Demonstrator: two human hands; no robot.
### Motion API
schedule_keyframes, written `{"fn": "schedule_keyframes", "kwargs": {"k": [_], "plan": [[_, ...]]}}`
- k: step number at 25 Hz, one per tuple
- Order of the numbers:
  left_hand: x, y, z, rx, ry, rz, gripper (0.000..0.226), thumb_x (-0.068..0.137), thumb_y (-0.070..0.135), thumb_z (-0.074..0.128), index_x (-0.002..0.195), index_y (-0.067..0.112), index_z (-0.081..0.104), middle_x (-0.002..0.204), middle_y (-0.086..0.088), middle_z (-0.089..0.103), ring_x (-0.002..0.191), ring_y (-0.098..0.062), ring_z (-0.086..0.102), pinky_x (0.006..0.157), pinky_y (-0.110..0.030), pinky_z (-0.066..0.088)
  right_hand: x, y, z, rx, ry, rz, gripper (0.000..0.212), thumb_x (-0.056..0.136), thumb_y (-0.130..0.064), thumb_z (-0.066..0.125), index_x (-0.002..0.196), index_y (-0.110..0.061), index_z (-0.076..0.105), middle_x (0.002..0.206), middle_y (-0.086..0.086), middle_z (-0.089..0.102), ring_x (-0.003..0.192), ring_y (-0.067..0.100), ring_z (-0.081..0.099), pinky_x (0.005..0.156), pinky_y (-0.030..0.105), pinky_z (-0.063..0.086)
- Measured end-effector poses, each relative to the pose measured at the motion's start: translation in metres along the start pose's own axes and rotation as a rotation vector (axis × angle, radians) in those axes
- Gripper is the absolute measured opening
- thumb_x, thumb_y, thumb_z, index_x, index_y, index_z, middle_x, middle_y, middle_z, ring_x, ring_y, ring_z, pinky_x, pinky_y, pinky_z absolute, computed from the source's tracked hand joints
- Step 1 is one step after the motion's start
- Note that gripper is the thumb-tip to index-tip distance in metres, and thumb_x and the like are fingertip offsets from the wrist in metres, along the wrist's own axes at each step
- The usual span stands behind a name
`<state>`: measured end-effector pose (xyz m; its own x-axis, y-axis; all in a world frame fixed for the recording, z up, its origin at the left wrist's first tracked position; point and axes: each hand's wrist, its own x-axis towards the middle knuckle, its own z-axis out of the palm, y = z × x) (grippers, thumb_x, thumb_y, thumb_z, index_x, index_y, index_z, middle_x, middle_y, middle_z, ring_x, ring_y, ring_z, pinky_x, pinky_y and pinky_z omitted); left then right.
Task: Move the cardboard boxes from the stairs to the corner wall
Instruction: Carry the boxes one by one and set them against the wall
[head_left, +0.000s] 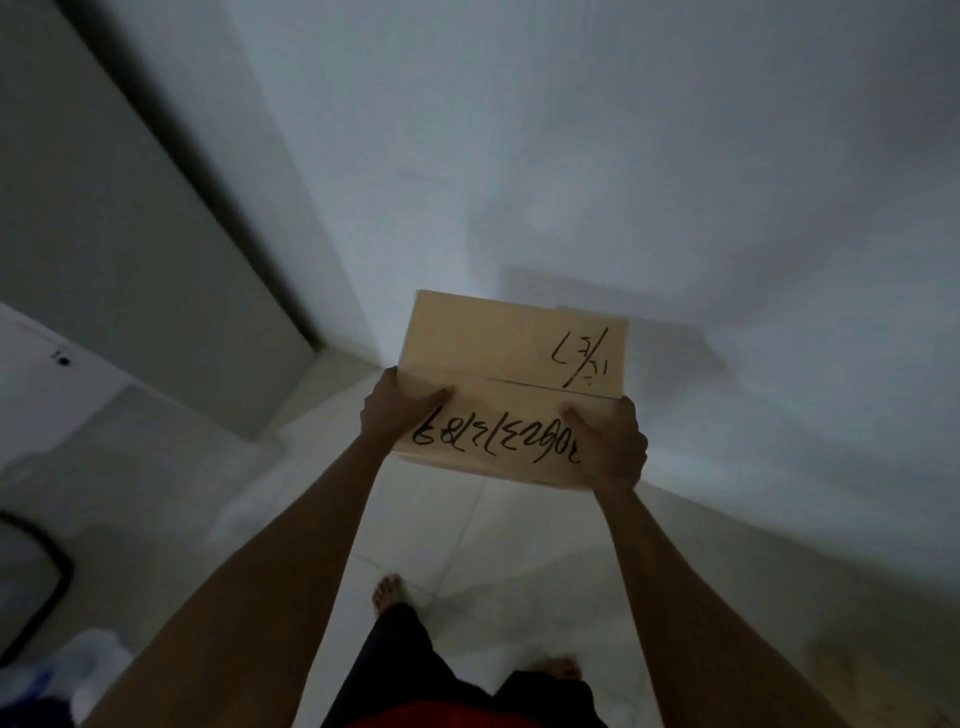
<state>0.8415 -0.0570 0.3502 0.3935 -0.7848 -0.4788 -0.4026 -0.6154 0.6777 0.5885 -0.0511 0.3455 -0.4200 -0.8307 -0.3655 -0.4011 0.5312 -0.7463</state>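
A tan cardboard box (511, 358) with black handwritten marks on its closed top flaps is held out in front of me at about chest height. My left hand (395, 410) grips its near left edge, thumb on the top flap. My right hand (613, 447) grips the near right corner, thumb on top as well. The box hangs in front of a white wall (623, 156) and casts a shadow on it. No stairs or other boxes are in view.
A grey door (119, 260) with a dark frame stands at the left, where it meets the white wall. Pale floor tiles (467, 545) lie below, with my bare feet (387, 592) on them. A dark-rimmed object (36, 571) and white-blue things (78, 670) sit at lower left.
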Motion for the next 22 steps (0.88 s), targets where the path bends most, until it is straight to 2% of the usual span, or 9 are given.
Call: {"fn": "schedule_keyframes", "kwargs": {"k": [5,9,13,16,19,22], "plan": [[0.089,-0.068,-0.132,0.008,0.069,-0.070,0.107,0.044,0.076,0.069,0.132,0.022,0.043,0.125,-0.007,0.063,0.111,-0.031,0.062,0.095,-0.051,0.052,-0.038,-0.073,0.151,0.006,-0.072,-0.029,0.070,0.073,-0.052,0.073,0.129,-0.018,0.047,0.117,0.013,0.064,0.108,0.036,0.060,0.079,0.036,0.044],[0.158,-0.094,-0.198,0.052,0.103,-0.106,0.094,0.065,0.059,0.077,0.140,0.019,0.037,0.137,-0.010,0.054,0.125,-0.034,0.052,0.103,-0.048,0.045,-0.051,-0.104,0.245,0.002,-0.121,0.015,0.069,0.075,-0.051,0.071,0.129,-0.016,0.047,0.114,0.014,0.066,0.101,0.035,0.064,0.080,0.039,0.049],[0.235,-0.119,-0.225,0.143,0.055,-0.105,0.093,0.066,0.056,0.078,0.140,0.017,0.037,0.134,-0.012,0.056,0.121,-0.034,0.055,0.099,-0.046,0.048,-0.037,-0.120,0.316,-0.026,-0.158,0.033,0.067,0.079,-0.048,0.071,0.130,-0.012,0.046,0.116,0.015,0.065,0.101,0.035,0.063,0.074,0.032,0.042],[0.310,-0.149,-0.236,0.163,0.066,-0.106,0.092,0.066,0.056,0.078,0.138,0.017,0.038,0.130,-0.012,0.058,0.115,-0.033,0.058,0.092,-0.044,0.050,-0.006,-0.126,0.384,-0.032,-0.190,0.038,0.068,0.080,-0.044,0.071,0.134,-0.011,0.045,0.121,0.015,0.064,0.105,0.036,0.062,0.079,0.035,0.046],[0.382,-0.182,-0.238,0.207,0.030,-0.104,0.093,0.062,0.056,0.080,0.136,0.018,0.039,0.122,-0.008,0.062,0.102,-0.028,0.063,0.085,-0.042,0.055,0.023,-0.123,0.460,-0.056,-0.193,0.060,0.070,0.081,-0.042,0.071,0.137,-0.013,0.041,0.123,0.014,0.063,0.104,0.035,0.063,0.075,0.033,0.046],[0.453,-0.218,-0.237,0.191,0.025,-0.088,0.095,0.060,0.051,0.085,0.136,0.017,0.039,0.112,0.000,0.056,0.094,-0.022,0.059,0.078,-0.037,0.054,0.049,-0.110,0.529,-0.065,-0.161,0.101,0.071,0.078,-0.045,0.073,0.136,-0.017,0.042,0.123,0.013,0.064,0.104,0.035,0.063,0.082,0.040,0.051]]}}
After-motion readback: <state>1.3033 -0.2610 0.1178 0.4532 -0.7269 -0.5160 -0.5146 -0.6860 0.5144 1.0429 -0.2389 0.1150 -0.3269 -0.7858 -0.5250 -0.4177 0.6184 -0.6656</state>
